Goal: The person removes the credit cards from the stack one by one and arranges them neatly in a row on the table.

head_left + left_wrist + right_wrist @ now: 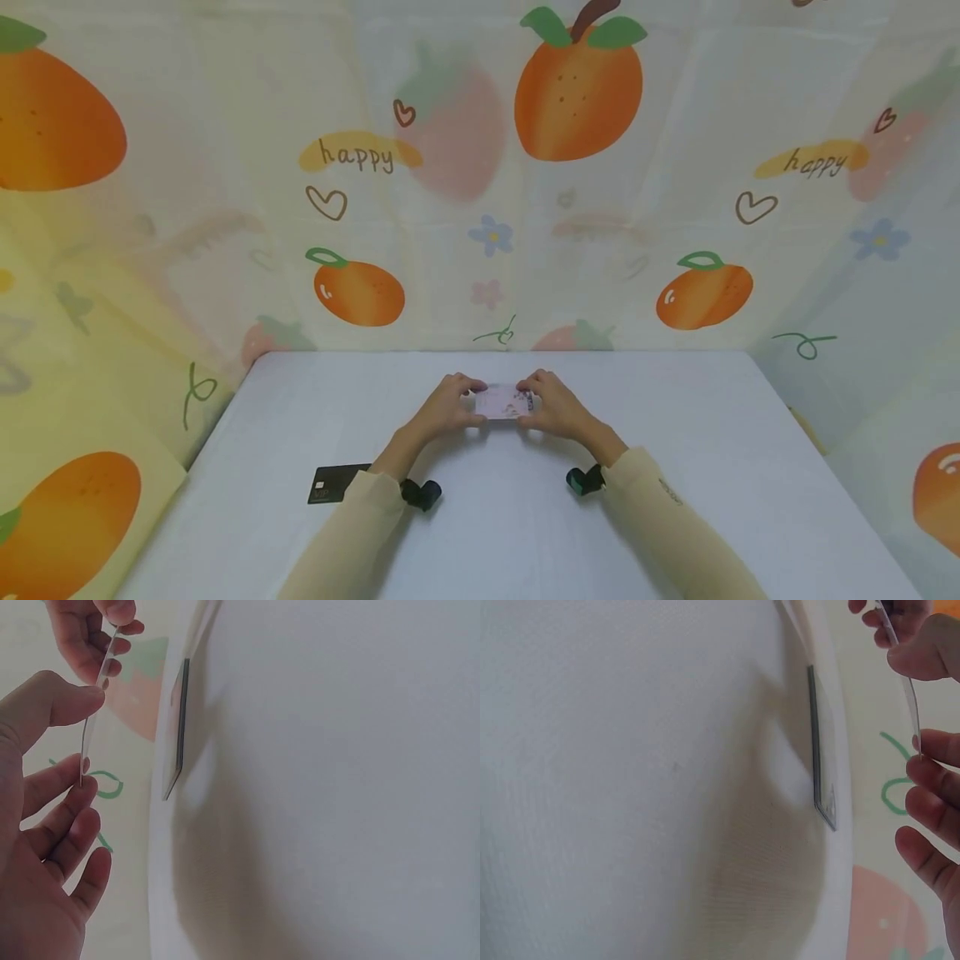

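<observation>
My left hand [450, 407] and right hand [557, 407] each pinch one end of a thin, slightly bowed sheet [85, 742] between thumb and fingers. The right wrist view shows the same sheet [912, 701] edge-on, held off the table. Beneath it, apart from both hands, a flat rectangular piece [178, 727] with a dark edge and a pale top lies on the table; its exact kind is unclear. From the head view a pale pink surface with a floral print [502, 402] shows between the hands; whether the print belongs to the sheet or the piece below, I cannot tell.
A black card [333, 485] marked VIP lies left of centre, partly covered by the left sleeve [360, 521]. Small dark wrist cameras [425, 495] hang at both wrists. The white table [652, 392] ends at a fruit-printed curtain [450, 250] behind and on both sides.
</observation>
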Demonstrator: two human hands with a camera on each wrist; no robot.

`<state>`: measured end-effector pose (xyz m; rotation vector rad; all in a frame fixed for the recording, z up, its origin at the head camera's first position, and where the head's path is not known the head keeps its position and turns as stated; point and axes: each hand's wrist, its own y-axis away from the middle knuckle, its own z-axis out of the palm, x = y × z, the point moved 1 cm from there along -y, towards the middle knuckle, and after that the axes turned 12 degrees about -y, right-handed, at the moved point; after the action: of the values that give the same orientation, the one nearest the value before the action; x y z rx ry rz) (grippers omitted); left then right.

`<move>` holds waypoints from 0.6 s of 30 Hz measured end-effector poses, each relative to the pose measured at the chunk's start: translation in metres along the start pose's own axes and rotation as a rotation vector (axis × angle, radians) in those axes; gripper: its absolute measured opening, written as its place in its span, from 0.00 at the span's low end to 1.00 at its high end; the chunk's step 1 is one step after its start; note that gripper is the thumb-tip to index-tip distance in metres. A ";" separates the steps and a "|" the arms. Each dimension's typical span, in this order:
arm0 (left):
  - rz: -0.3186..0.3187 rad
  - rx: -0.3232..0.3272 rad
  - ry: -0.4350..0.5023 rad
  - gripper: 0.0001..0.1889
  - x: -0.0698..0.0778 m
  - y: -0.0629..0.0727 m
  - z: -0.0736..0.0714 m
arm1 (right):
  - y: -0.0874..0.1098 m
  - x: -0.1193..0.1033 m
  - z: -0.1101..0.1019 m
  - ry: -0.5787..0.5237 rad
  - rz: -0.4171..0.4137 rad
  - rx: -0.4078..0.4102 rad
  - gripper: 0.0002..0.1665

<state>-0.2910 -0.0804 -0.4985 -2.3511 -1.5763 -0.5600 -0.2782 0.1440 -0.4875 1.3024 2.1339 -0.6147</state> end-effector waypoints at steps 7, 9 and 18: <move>-0.003 0.026 -0.012 0.27 0.001 0.013 -0.001 | 0.007 -0.005 0.004 -0.037 -0.023 0.000 0.31; -0.003 0.037 -0.009 0.27 0.001 0.017 -0.002 | 0.009 -0.007 0.005 -0.041 -0.040 0.003 0.30; 0.008 0.049 0.019 0.27 0.002 0.034 -0.010 | 0.015 -0.014 0.008 -0.063 -0.109 0.029 0.28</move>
<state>-0.2607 -0.0954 -0.4883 -2.3087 -1.5534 -0.5340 -0.2576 0.1364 -0.4857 1.1721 2.1625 -0.7243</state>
